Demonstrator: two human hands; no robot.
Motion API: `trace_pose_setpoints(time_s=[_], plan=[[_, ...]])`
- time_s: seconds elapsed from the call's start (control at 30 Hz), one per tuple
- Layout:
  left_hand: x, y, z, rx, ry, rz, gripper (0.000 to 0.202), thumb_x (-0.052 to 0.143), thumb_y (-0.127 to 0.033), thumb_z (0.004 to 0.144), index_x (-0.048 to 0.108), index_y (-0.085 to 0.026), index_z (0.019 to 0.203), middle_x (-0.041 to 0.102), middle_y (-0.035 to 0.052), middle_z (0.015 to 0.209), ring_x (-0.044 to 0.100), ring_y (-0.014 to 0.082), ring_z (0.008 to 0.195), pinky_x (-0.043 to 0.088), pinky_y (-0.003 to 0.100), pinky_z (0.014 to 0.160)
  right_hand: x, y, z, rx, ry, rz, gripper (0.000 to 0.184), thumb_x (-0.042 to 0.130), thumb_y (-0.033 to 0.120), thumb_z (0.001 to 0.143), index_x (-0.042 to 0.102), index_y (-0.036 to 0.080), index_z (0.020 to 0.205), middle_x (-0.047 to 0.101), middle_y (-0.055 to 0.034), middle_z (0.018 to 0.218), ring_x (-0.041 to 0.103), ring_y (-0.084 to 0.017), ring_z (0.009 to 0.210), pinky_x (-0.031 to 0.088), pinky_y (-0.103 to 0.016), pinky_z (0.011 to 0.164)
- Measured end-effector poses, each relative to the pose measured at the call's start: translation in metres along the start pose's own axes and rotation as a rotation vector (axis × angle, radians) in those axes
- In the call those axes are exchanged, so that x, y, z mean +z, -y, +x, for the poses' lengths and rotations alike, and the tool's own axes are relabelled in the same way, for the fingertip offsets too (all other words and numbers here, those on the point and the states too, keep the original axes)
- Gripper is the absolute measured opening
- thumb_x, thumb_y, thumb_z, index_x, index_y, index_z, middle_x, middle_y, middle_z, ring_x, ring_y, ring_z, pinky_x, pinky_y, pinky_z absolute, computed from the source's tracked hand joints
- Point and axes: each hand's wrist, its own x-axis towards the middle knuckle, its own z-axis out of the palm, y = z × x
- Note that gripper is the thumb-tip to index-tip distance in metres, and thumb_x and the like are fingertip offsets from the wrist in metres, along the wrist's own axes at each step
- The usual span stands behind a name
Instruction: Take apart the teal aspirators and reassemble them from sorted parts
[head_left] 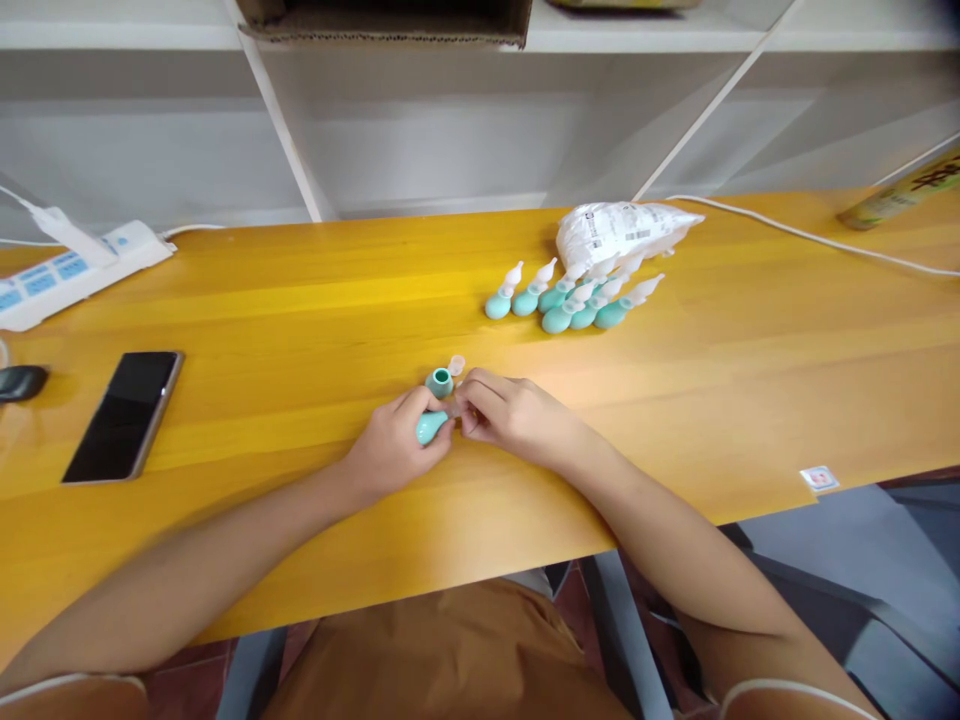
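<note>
My left hand (397,440) is closed around a small teal rubber bulb (431,428) on the yellow wooden table (300,300). My right hand (510,412) pinches a small clear tip (454,408) at the bulb's end. Just beyond the fingers stand a teal ring-shaped cap (439,381) and a small clear cap (456,365). Further back lie several finished teal bulbs with white nozzles (570,295) in a row.
A white plastic bag (619,232) lies behind the row of bulbs. A black phone (124,414) and a dark mouse (21,381) lie at the left, a white power strip (67,265) at the far left. A white cable (810,238) crosses the right side.
</note>
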Motion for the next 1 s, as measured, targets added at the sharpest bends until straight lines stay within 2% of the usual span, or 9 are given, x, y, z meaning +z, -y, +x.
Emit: trace_pose_setpoints(time_s=[0.2, 0.33, 0.43, 0.53, 0.73, 0.83, 0.93, 1.0], plan=[[0.0, 0.001, 0.001, -0.011, -0.026, -0.013, 0.012, 0.072, -0.022, 0.097, 0.062, -0.024, 0.104, 0.082, 0.0021, 0.096, 0.078, 0.0201, 0.082, 0.057, 0.031, 0.076, -0.004, -0.008, 0.002, 0.031, -0.061, 0.225, 0.012, 0.058, 0.01, 0.107, 0.063, 0.021, 0.104, 0.071, -0.0053, 0.097, 0.067, -0.015, 0.075, 0.056, -0.026, 0.067], [-0.001, -0.001, 0.002, -0.02, -0.041, -0.021, 0.012, 0.073, -0.023, 0.097, 0.062, -0.024, 0.101, 0.079, 0.0007, 0.09, 0.074, 0.0184, 0.076, 0.056, 0.029, 0.073, -0.012, -0.012, 0.001, 0.033, -0.066, 0.333, 0.016, 0.063, 0.013, 0.108, 0.069, 0.021, 0.121, 0.073, -0.0079, 0.108, 0.072, -0.016, 0.082, 0.062, -0.028, 0.072], [-0.002, -0.001, 0.003, -0.049, -0.045, -0.047, 0.011, 0.073, -0.024, 0.096, 0.062, -0.024, 0.1, 0.078, 0.0, 0.089, 0.073, 0.0174, 0.075, 0.055, 0.029, 0.072, -0.014, -0.014, 0.0, -0.031, -0.046, 0.324, 0.024, 0.064, 0.018, 0.111, 0.072, 0.022, 0.134, 0.075, -0.0123, 0.122, 0.078, -0.02, 0.099, 0.068, -0.032, 0.083], [-0.003, -0.002, 0.004, -0.089, -0.041, -0.067, 0.01, 0.072, -0.024, 0.096, 0.063, -0.024, 0.098, 0.077, -0.0005, 0.088, 0.071, 0.0165, 0.073, 0.054, 0.028, 0.071, -0.013, -0.016, -0.002, -0.077, -0.04, 0.263, 0.027, 0.064, 0.019, 0.112, 0.075, 0.023, 0.137, 0.077, -0.0135, 0.127, 0.079, -0.024, 0.113, 0.07, -0.038, 0.094], [-0.003, -0.003, 0.004, -0.096, -0.028, -0.075, 0.009, 0.072, -0.025, 0.096, 0.063, -0.023, 0.099, 0.078, 0.0002, 0.089, 0.071, 0.0167, 0.073, 0.054, 0.029, 0.071, -0.012, -0.016, -0.002, -0.079, -0.061, 0.304, 0.023, 0.064, 0.017, 0.112, 0.076, 0.022, 0.131, 0.078, -0.0121, 0.126, 0.08, -0.023, 0.115, 0.069, -0.037, 0.097], [-0.003, -0.002, 0.004, -0.071, -0.025, -0.07, 0.01, 0.072, -0.024, 0.096, 0.063, -0.024, 0.1, 0.079, 0.0007, 0.09, 0.072, 0.0172, 0.075, 0.055, 0.029, 0.072, -0.013, -0.012, 0.0, -0.039, -0.058, 0.382, 0.016, 0.064, 0.016, 0.111, 0.075, 0.02, 0.122, 0.076, -0.0113, 0.117, 0.078, -0.02, 0.101, 0.068, -0.033, 0.085], [-0.003, -0.002, 0.003, -0.057, -0.023, -0.074, 0.012, 0.073, -0.025, 0.095, 0.062, -0.024, 0.1, 0.079, 0.0006, 0.09, 0.072, 0.0172, 0.074, 0.056, 0.029, 0.072, -0.016, -0.009, 0.002, 0.058, -0.071, 0.488, 0.009, 0.066, 0.017, 0.108, 0.074, 0.02, 0.113, 0.072, -0.0071, 0.107, 0.072, -0.015, 0.082, 0.063, -0.027, 0.068], [-0.003, -0.002, 0.003, -0.059, -0.022, -0.075, 0.012, 0.073, -0.025, 0.095, 0.062, -0.024, 0.1, 0.079, 0.0004, 0.09, 0.072, 0.0171, 0.074, 0.057, 0.029, 0.072, -0.021, -0.009, 0.002, 0.133, -0.095, 0.531, 0.006, 0.068, 0.017, 0.105, 0.073, 0.02, 0.108, 0.071, -0.0049, 0.102, 0.069, -0.013, 0.075, 0.06, -0.024, 0.063]])
